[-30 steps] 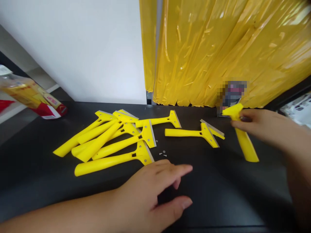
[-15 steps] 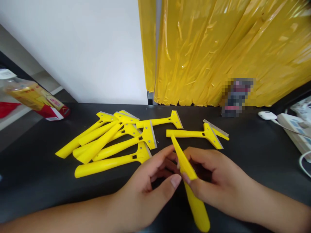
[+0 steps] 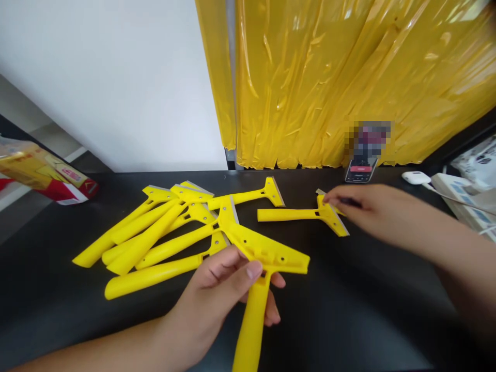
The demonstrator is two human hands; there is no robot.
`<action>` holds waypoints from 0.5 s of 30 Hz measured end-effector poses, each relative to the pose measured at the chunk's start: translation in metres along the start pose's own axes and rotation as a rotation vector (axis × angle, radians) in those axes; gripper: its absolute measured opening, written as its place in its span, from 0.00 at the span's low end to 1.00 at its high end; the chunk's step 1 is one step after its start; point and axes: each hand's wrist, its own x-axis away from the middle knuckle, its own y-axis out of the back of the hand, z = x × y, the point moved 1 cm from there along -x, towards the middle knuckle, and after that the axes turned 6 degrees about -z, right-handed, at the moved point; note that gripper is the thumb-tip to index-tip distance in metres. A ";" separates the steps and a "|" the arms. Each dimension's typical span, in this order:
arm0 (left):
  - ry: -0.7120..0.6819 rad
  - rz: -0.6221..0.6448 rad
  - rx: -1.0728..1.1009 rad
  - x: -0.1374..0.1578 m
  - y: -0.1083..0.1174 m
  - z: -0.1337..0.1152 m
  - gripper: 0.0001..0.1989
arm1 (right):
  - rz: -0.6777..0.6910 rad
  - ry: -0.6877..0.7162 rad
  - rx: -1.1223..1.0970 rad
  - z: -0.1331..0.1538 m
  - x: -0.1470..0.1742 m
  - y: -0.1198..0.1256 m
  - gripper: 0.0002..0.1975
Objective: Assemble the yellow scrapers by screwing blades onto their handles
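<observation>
My left hand (image 3: 217, 294) is closed around the neck of a yellow scraper (image 3: 253, 320). Its head faces up, showing two small holes and no metal blade on the visible side. My right hand (image 3: 372, 209) reaches out to the right, fingertips pinched at the head of another yellow scraper (image 3: 294, 214) lying on the table. Whether those fingers grip anything is hidden; a dark patch or object shows between them. A yellow piece and a metal strip behind that scraper's head are partly covered by the hand.
Several yellow scrapers with blades (image 3: 155, 253) lie overlapped on the left of the black table (image 3: 349, 310). One more scraper (image 3: 244, 197) lies behind them. A phone (image 3: 360, 170) leans on yellow plastic sheeting (image 3: 294, 93). A bottle (image 3: 50, 173), white plug (image 3: 416, 177) and power strip (image 3: 461, 196) flank the table.
My right hand has let go of the scraper and moved right to the lying one. The scraper has turned in my left hand, its head now facing me. The view has shifted slightly.
</observation>
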 end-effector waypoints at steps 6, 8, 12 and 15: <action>0.178 0.154 -0.004 0.003 0.004 0.013 0.11 | 0.085 -0.177 0.319 -0.045 -0.031 0.012 0.18; 0.189 0.164 -0.018 0.003 0.005 0.013 0.11 | 0.127 -0.172 0.308 -0.047 -0.029 0.004 0.19; 0.197 0.168 -0.022 0.003 0.005 0.012 0.12 | 0.159 -0.155 0.285 -0.049 -0.025 -0.004 0.18; 0.201 0.156 -0.019 0.001 0.004 0.012 0.11 | 0.176 -0.121 0.266 -0.054 -0.026 -0.005 0.16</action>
